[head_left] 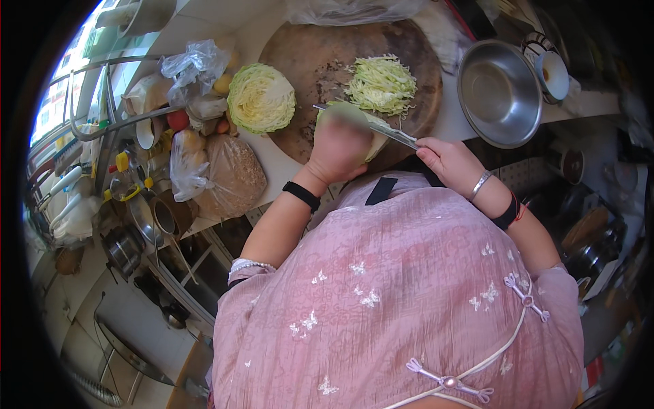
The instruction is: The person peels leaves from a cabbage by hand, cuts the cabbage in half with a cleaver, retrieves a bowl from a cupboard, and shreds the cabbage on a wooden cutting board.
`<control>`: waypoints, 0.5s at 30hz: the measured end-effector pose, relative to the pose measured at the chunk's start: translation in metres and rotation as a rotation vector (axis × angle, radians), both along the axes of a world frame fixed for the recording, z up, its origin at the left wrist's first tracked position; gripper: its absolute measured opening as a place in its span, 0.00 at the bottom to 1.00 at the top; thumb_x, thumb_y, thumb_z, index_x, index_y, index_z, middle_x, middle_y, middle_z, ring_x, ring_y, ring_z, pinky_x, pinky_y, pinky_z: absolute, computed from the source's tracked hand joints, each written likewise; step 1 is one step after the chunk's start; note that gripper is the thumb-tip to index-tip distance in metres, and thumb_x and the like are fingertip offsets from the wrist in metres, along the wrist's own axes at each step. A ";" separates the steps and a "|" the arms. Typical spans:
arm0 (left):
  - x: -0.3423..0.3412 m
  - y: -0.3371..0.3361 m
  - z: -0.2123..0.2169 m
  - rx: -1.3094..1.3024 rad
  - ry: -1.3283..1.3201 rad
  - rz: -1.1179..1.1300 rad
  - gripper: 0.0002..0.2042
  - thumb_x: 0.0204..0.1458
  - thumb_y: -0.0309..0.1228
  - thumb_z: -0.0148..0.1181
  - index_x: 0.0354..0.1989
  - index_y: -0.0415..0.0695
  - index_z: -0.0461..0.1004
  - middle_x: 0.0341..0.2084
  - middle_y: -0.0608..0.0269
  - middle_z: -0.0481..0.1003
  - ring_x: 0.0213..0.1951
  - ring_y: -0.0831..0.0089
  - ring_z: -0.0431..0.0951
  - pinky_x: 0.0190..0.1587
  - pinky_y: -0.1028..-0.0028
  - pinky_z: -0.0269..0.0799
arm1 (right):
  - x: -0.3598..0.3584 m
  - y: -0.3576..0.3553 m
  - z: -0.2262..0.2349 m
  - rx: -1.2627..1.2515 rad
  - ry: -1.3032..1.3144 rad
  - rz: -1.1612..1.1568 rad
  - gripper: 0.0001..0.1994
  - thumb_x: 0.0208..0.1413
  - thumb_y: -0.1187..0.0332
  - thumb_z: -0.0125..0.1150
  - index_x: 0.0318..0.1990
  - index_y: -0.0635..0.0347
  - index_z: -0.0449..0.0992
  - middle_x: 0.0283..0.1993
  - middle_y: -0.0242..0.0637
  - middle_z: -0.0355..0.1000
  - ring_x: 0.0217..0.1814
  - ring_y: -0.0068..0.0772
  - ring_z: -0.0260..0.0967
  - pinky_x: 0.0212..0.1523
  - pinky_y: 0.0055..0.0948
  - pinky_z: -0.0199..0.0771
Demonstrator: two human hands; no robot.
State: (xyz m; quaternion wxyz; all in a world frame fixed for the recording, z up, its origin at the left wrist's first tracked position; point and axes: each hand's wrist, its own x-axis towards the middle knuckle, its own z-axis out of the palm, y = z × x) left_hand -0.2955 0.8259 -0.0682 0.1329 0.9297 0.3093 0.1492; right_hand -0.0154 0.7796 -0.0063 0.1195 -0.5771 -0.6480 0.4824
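My right hand (pixel 453 163) is closed round the handle of a knife (pixel 400 135), whose blade reaches left over the near part of a round wooden chopping board (pixel 300 48). With my left hand (pixel 334 151) I press down on a piece of green cabbage (pixel 377 145). The knife lies along the far side of that piece, close to my left fingers, which are partly blurred. Just beyond the blade sits a heap of shredded cabbage (pixel 383 83). A cut cabbage half (pixel 262 99) rests at the board's left edge, its layered cut face up.
A steel bowl (pixel 499 94) stands right of the board, with a small white bowl (pixel 553 73) beside it. On the left are a brown bag (pixel 231 174), clear plastic bags (pixel 196 65) and a red tomato-like item (pixel 178 120). A plastic sheet (pixel 354 11) lies behind the board.
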 end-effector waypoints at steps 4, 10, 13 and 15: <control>-0.002 -0.001 -0.009 -0.038 -0.115 0.018 0.29 0.31 0.45 0.69 0.47 0.52 0.78 0.51 0.62 0.74 0.53 0.49 0.70 0.54 0.52 0.65 | -0.013 0.016 -0.012 -0.035 -0.048 0.019 0.19 0.67 0.51 0.51 0.45 0.57 0.78 0.36 0.52 0.78 0.41 0.58 0.76 0.42 0.48 0.75; -0.003 0.000 -0.010 -0.065 -0.119 0.027 0.29 0.30 0.44 0.69 0.47 0.52 0.78 0.51 0.63 0.74 0.52 0.51 0.71 0.54 0.52 0.65 | -0.011 0.015 -0.021 -0.027 -0.032 0.007 0.19 0.67 0.51 0.51 0.46 0.56 0.79 0.37 0.52 0.78 0.42 0.59 0.76 0.43 0.49 0.75; -0.002 0.000 -0.010 -0.054 -0.146 0.020 0.29 0.29 0.43 0.70 0.46 0.52 0.78 0.51 0.63 0.74 0.52 0.52 0.71 0.53 0.52 0.65 | -0.007 0.011 -0.030 -0.024 -0.025 -0.030 0.19 0.67 0.51 0.51 0.46 0.55 0.79 0.38 0.52 0.78 0.42 0.59 0.76 0.43 0.49 0.75; -0.002 0.000 -0.011 -0.056 -0.147 0.015 0.28 0.29 0.43 0.70 0.46 0.52 0.78 0.51 0.63 0.74 0.52 0.52 0.71 0.53 0.52 0.65 | -0.018 0.023 -0.043 -0.027 -0.040 0.005 0.19 0.67 0.50 0.50 0.46 0.55 0.79 0.38 0.52 0.78 0.42 0.59 0.76 0.43 0.49 0.75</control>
